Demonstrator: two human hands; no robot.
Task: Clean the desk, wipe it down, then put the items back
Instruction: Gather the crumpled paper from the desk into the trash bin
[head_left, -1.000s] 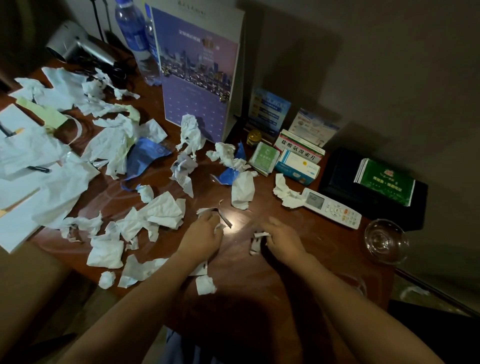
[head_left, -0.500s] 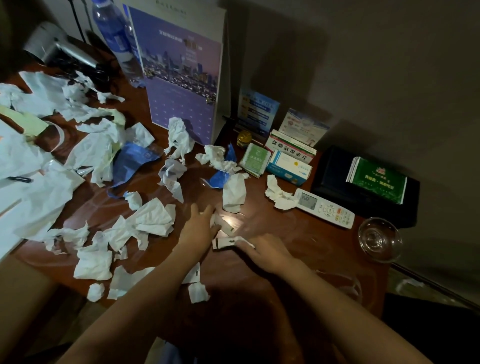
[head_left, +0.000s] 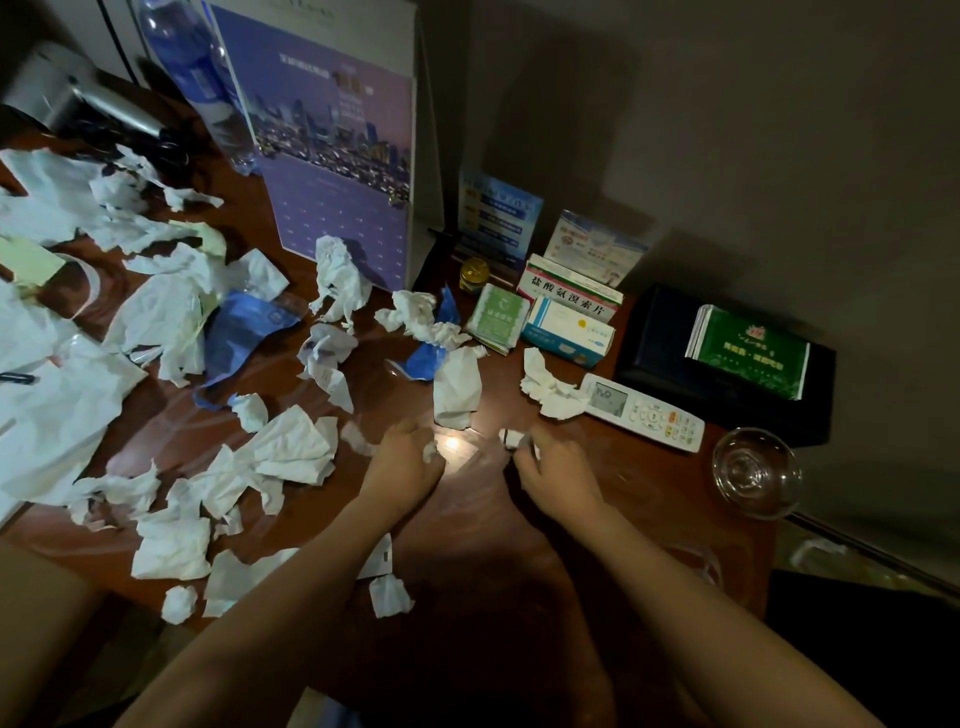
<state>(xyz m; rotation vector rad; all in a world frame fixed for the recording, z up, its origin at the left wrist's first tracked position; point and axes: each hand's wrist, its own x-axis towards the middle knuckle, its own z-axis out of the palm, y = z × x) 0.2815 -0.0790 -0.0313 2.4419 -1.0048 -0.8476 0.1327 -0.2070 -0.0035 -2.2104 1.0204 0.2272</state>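
Desk (head_left: 524, 525), littered with crumpled tissues; both hands at its middle, near the remote control (head_left: 643, 412).

Left hand (head_left: 404, 467): fingers curled round a small tissue scrap (head_left: 431, 451), left of the remote. Right hand (head_left: 550, 470): pinches a small white wad (head_left: 511, 438), just below-left of the remote. Bare wood lies between the hands and runs toward the near desk edge. Tissue heap (head_left: 291, 447) crowds the far left of the remote; a glass bowl (head_left: 756, 473) sits right of it, by the desk's right edge.

Dark wooden desk (head_left: 597, 525), strewn crumpled tissues (head_left: 291, 447), remote (head_left: 644, 413), medicine boxes (head_left: 566, 325), glass bowl (head_left: 756, 473), calendar (head_left: 337, 156)
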